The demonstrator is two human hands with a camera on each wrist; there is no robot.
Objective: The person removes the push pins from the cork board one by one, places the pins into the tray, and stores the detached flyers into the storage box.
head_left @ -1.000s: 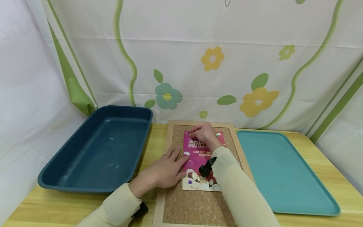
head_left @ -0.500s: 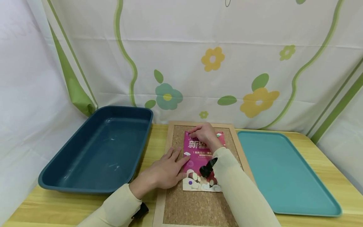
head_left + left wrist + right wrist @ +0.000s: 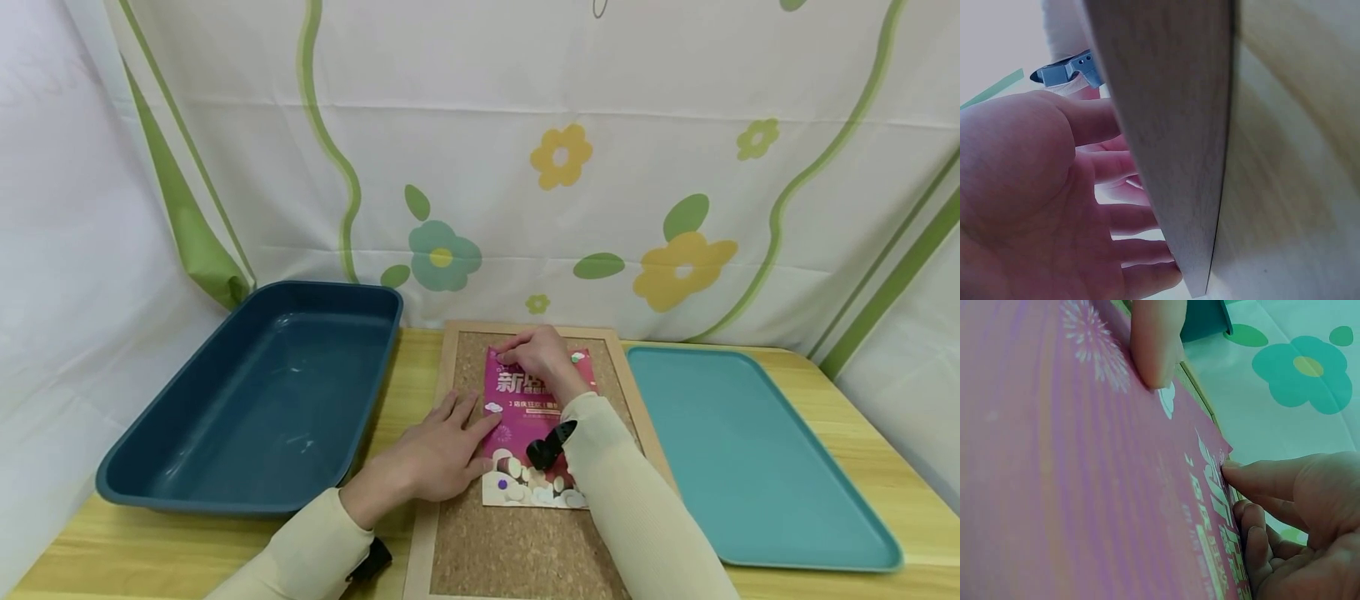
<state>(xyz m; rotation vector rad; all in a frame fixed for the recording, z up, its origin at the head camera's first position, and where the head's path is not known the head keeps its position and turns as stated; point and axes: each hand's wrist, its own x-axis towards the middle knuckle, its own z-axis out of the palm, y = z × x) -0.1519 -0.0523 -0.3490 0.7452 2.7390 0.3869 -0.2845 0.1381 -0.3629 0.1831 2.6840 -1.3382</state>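
A pink and white printed poster (image 3: 525, 425) lies on a wood-framed cork board (image 3: 525, 550). My left hand (image 3: 442, 450) rests across the board's left frame, its thumb and index fingertip on the poster's left edge. In the left wrist view its fingers reach straight over the frame (image 3: 1172, 125). At the poster's upper left corner is my right hand (image 3: 542, 354). Its thumb presses the corner in the right wrist view, the other fingers bent beneath; anything under the thumb tip is hidden. A small purple dot (image 3: 502, 483) shows near the poster's lower left corner.
A deep dark blue tub (image 3: 262, 400) stands left of the board. On its right lies a flat teal tray (image 3: 750, 450). Everything is on a yellow wood-grain table (image 3: 135, 542), and a flower-printed curtain (image 3: 480, 150) hangs behind.
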